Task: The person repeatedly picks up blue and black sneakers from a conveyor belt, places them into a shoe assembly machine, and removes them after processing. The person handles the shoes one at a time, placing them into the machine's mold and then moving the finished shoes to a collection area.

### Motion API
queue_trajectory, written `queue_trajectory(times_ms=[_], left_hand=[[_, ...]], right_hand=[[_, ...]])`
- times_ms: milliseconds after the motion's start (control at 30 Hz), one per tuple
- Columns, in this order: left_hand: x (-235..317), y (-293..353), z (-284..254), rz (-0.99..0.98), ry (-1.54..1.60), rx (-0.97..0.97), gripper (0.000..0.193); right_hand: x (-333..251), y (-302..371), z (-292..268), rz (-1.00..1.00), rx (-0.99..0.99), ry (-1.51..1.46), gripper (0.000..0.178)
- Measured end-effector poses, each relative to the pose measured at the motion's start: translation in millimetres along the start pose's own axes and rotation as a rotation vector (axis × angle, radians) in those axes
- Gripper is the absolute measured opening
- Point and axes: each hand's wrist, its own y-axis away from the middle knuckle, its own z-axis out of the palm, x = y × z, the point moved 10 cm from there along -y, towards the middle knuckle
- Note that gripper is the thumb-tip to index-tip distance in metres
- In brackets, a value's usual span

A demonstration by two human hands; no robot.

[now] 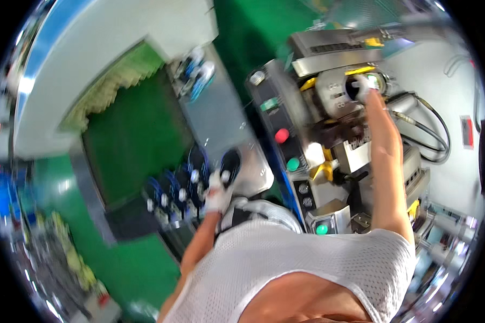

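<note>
My left hand (217,197), in a white glove, is low at the front end of a grey metal table (213,126). Its fingers close on the near edge of a black round part (231,163), blurred by motion. Beside it, on the left, several black parts with blue wires and white ends (170,195) stand in a row. Stretched far forward, my right hand (365,86), also in a white glove, is at the dark round opening (352,89) of a metal machine (331,96). Blur hides its fingers and whatever they might hold.
A control panel with a red button (282,135) and a green button (292,164) runs between table and machine. Black hoses (434,134) loop at the right. Blue-and-white wired pieces (199,72) lie at the table's far end. A large white curved housing (118,32) stands far left.
</note>
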Motion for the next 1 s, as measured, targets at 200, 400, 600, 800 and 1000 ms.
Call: queue_trajectory(times_ms=[200, 400, 600, 800, 1000], left_hand=[[-33.5, 74.0, -97.5, -0.067, 0.064, 0.3, 0.063], [-81.6, 57.5, -87.2, -0.121, 0.172, 0.192, 0.076], [-88.5, -8.7, -21.4, -0.111, 0.205, 0.08, 0.081], [-75.2, -28.2, -10.0, 0.319, 0.208, 0.063, 0.083], [-109.4, -20.0, -4.4, -0.214, 0.044, -0.246, 0.078]], right_hand=[[-69.6, 306.6, 54.8, -0.762, 0.379, 0.428, 0.083], [133.7, 452.8, 184.1, -1.019, 0.048, 1.077, 0.08], [201.7, 453.0, 218.1, -1.102, 0.088, 1.457, 0.091], [356.5, 481.8, 294.6, -0.266, -0.271, 0.751, 0.099], [440.6, 478.0, 326.0, -0.239, -0.01, 0.631, 0.081]])
